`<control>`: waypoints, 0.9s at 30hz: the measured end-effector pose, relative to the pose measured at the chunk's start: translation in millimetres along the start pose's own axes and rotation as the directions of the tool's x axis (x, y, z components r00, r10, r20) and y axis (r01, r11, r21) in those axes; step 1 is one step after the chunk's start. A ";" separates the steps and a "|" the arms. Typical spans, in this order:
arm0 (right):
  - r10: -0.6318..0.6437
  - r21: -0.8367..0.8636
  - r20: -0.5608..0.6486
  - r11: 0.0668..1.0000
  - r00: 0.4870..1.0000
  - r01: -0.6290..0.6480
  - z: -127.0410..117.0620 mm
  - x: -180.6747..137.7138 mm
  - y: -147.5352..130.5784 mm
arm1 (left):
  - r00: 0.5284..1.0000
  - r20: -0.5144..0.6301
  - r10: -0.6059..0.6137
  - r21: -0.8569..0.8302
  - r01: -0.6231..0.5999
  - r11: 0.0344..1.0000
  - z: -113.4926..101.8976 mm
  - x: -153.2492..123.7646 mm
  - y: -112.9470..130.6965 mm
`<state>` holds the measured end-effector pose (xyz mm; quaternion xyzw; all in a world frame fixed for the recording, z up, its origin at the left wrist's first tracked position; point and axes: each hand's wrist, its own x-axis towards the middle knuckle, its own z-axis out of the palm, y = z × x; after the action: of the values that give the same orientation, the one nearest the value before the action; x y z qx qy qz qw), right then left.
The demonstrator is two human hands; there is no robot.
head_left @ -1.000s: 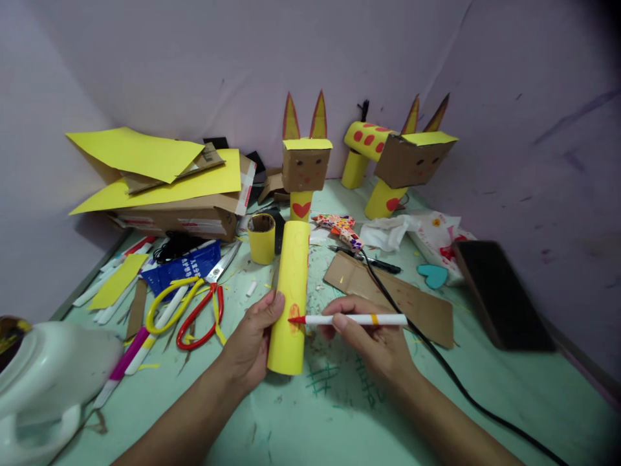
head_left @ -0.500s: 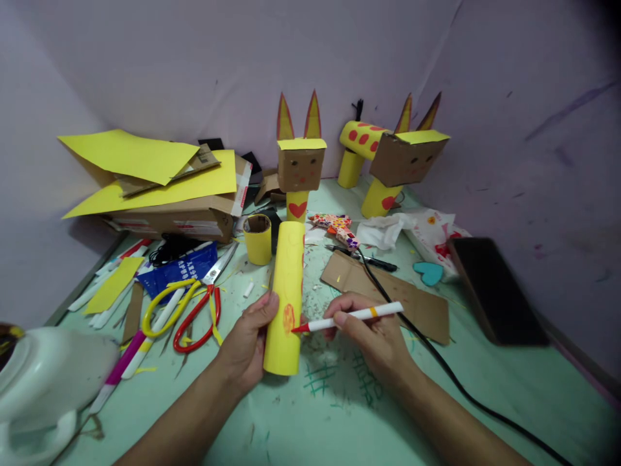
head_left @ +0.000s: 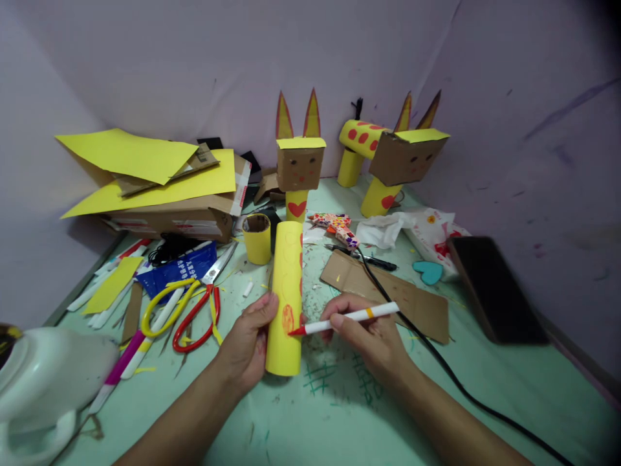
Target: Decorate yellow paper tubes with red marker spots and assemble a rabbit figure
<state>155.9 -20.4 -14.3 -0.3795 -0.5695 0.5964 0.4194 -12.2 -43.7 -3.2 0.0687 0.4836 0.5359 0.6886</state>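
Since a second ago, the red marker (head_left: 347,318) has tilted, its tail now higher and its tip lower against the yellow tube (head_left: 286,294), whose orange spot looks more filled in. Lying lengthwise at the lower centre of the frame on the green surface (head_left: 485,382), the tube is gripped at its near end by the left hand (head_left: 247,343), thumb on top. The right hand (head_left: 371,333) pinches the marker between thumb and fingers. Red and yellow scissors (head_left: 187,307) lie to the left, a cardboard piece (head_left: 412,304) to the right, and a dark phone (head_left: 490,288) further right.
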 end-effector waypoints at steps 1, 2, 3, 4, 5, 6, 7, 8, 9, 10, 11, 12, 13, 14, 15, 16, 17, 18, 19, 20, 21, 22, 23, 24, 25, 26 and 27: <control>0.006 -0.003 0.005 1.000 1.000 -0.006 0.3 -0.2 -0.8 | 1.000 0.009 0.002 0.002 -0.002 1.000 -0.2 0.0 -0.1; 0.009 -0.006 0.008 1.000 1.000 -0.009 0.5 -0.3 -1.8 | 1.000 0.014 0.007 0.004 -0.007 1.000 -0.3 -0.1 -0.2; 0.003 -0.008 0.005 1.000 1.000 -0.003 0.8 -0.2 -2.8 | 1.000 0.014 0.015 0.006 -0.015 1.000 -0.4 -0.2 -0.3; -0.003 -0.013 0.006 1.000 1.000 0.004 1.0 -0.2 -3.5 | 1.000 0.009 0.022 0.006 -0.022 1.000 -0.4 -0.4 -0.4; -0.008 -0.017 0.004 1.000 1.000 0.008 1.2 -0.1 -3.9 | 1.000 0.004 0.027 0.008 -0.027 1.000 -0.2 -0.7 -0.5; -0.009 -0.021 0.006 1.000 1.000 0.009 1.3 0.1 -3.8 | 1.000 0.003 0.027 0.009 -0.027 1.000 0.0 -1.1 -0.5; -0.007 -0.022 0.010 1.000 1.000 0.007 1.4 0.2 -3.2 | 1.000 0.005 0.023 0.010 -0.023 1.000 0.3 -1.5 -0.4; -0.004 -0.023 0.012 1.000 1.000 0.004 1.3 0.3 -2.2 | 1.000 0.012 0.015 0.011 -0.015 1.000 0.7 -1.9 -0.2; -0.001 -0.024 0.011 1.000 1.000 0.002 1.2 0.3 -1.1 | 1.000 0.015 0.014 0.009 -0.014 1.000 1.0 -2.3 -0.1; -0.006 -0.027 0.003 1.000 1.000 0.006 0.9 0.3 0.0 | 1.000 0.012 0.015 0.008 -0.015 1.000 1.3 -2.5 0.2; -0.018 -0.034 -0.013 0.999 1.000 0.017 0.5 0.3 0.9 | 1.000 0.004 0.017 0.007 -0.017 1.000 1.6 -2.7 0.4; -0.033 -0.047 -0.030 0.998 0.999 0.032 0.1 0.2 1.4 | 1.000 -0.005 0.020 0.005 -0.020 1.000 1.7 -2.7 0.6; -0.050 -0.063 -0.043 0.997 0.998 0.047 -0.3 0.1 1.5 | 1.000 -0.010 0.020 0.005 -0.020 1.000 1.7 -2.6 0.7; -0.060 -0.077 -0.044 0.995 0.997 0.056 -0.7 0.0 1.1 | 1.000 -0.010 0.017 0.006 -0.017 1.000 1.6 -2.3 0.9; -0.062 -0.086 -0.035 0.995 0.997 0.059 -1.1 -0.2 0.3 | 1.000 -0.007 0.011 0.008 -0.011 1.000 1.4 -2.0 1.0; -0.061 -0.084 -0.019 0.995 0.998 0.059 -1.5 -0.3 -0.7 | 1.000 -0.003 0.004 0.007 -0.004 1.000 1.0 -1.7 1.0; -0.058 -0.063 -0.007 0.996 0.998 0.057 -1.9 -0.5 -1.9 | 1.000 0.000 0.000 0.001 0.000 1.000 0.6 -1.3 1.0; -0.061 -0.022 -0.004 0.998 0.998 0.061 -2.6 -0.6 -3.1 | 1.000 0.004 -0.004 -0.006 0.004 1.000 0.3 -1.0 0.9; -0.072 0.033 -0.016 0.997 0.997 0.072 -3.3 -0.9 -4.2 | 1.000 0.009 -0.007 -0.016 0.008 1.000 -0.1 -0.8 0.9; -0.089 0.089 -0.042 0.992 0.995 0.092 -4.2 -1.2 -5.2 | 1.000 0.016 -0.009 -0.028 0.010 1.000 -0.4 -0.6 0.9; -0.106 0.128 -0.073 0.985 0.992 0.115 -5.2 -1.6 -6.0 | 1.000 0.027 -0.011 -0.041 0.012 0.999 -0.5 -0.5 0.9; -0.119 0.139 -0.095 0.982 0.988 0.131 -6.1 -2.3 -6.6 | 0.999 0.039 -0.015 -0.052 0.017 0.998 -0.5 -0.4 1.0; -0.126 0.123 -0.103 0.983 0.987 0.138 -7.0 -3.0 -7.3 | 0.999 0.046 -0.022 -0.059 0.025 0.998 -0.4 -0.4 1.1; -0.129 0.084 -0.096 0.987 0.987 0.137 -7.6 -3.8 -7.8 | 0.999 0.042 -0.031 -0.060 0.034 0.998 -0.2 -0.4 1.3; -0.133 0.030 -0.078 0.990 0.988 0.136 -8.0 -4.6 -8.5 | 0.999 0.033 -0.039 -0.057 0.041 0.998 0.1 -0.5 1.4; -0.138 -0.030 -0.056 0.990 0.989 0.137 -8.2 -5.2 -9.1 | 0.999 0.024 -0.045 -0.050 0.047 0.998 0.4 -0.6 1.5; -0.149 -0.089 -0.039 0.985 0.988 0.145 -8.1 -5.7 -9.7 | 0.999 0.019 -0.048 -0.041 0.049 0.998 0.6 -0.8 1.6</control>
<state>166.2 -22.8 -5.3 -0.3676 -0.6116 0.5300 0.4582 -12.8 -43.5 -1.4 0.0474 0.4678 0.5284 0.7069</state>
